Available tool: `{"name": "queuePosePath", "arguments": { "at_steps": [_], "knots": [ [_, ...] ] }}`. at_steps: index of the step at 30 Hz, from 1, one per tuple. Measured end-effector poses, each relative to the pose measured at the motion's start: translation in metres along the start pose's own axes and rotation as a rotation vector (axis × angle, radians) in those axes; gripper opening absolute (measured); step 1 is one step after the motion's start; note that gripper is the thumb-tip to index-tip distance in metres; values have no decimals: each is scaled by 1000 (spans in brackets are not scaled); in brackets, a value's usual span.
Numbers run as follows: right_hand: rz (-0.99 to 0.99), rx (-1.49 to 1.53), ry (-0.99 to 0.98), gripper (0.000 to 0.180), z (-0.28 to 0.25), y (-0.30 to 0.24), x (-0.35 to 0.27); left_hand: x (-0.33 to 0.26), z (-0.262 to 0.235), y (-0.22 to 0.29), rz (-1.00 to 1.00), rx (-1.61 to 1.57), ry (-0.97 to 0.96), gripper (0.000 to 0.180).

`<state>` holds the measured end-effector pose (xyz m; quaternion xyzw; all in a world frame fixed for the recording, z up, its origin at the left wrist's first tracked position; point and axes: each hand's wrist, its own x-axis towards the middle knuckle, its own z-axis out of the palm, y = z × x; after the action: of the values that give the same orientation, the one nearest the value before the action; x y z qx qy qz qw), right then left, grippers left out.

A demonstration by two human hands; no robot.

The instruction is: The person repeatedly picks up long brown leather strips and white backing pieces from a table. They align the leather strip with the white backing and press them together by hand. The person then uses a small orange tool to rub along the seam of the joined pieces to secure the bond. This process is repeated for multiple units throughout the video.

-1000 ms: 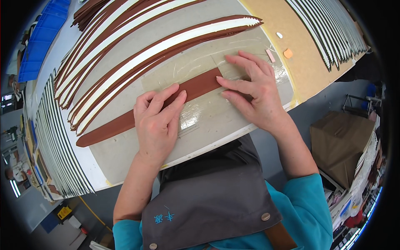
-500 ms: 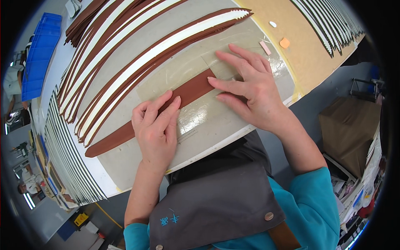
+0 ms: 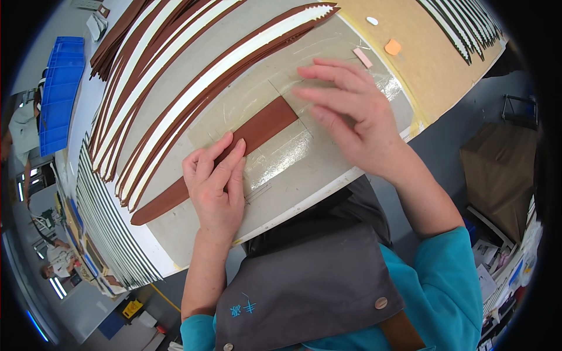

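Note:
A brown leather-like strip [image 3: 266, 126] lies flat and slantwise on the translucent work mat [image 3: 234, 213]. One end is cut square; the other tapers at the lower left. My left hand [image 3: 213, 178] is closed on the strip's middle, fingertips holding it down against the mat. Just beyond the square end, my right hand [image 3: 357, 111] hovers with its fingers apart and slightly blurred, holding nothing. Thin lines are drawn on the mat near that end.
Stacked brown strips with white faces [image 3: 219, 70] lie behind my left hand. Black-edged white strips [image 3: 114, 216] line the table's left side; more [image 3: 456, 35] lie far right. A pink block [image 3: 363, 57], an orange piece [image 3: 393, 47] and a white piece [image 3: 372, 21] sit beyond my right hand.
My right hand has lifted off the square end of the strip, which now shows uncovered. My left hand stays on the strip. The whole view has shifted slightly.

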<state>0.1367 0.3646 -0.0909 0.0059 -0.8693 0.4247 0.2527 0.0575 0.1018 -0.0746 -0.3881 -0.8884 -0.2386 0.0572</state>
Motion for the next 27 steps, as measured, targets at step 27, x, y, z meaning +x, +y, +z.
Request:
{"name": "queuePosePath", "arguments": {
  "at_steps": [27],
  "knots": [
    [-161,-441,-347,43,2,-29,4,-31,-24,-9,-73,31,-38,43]
  ]
}}
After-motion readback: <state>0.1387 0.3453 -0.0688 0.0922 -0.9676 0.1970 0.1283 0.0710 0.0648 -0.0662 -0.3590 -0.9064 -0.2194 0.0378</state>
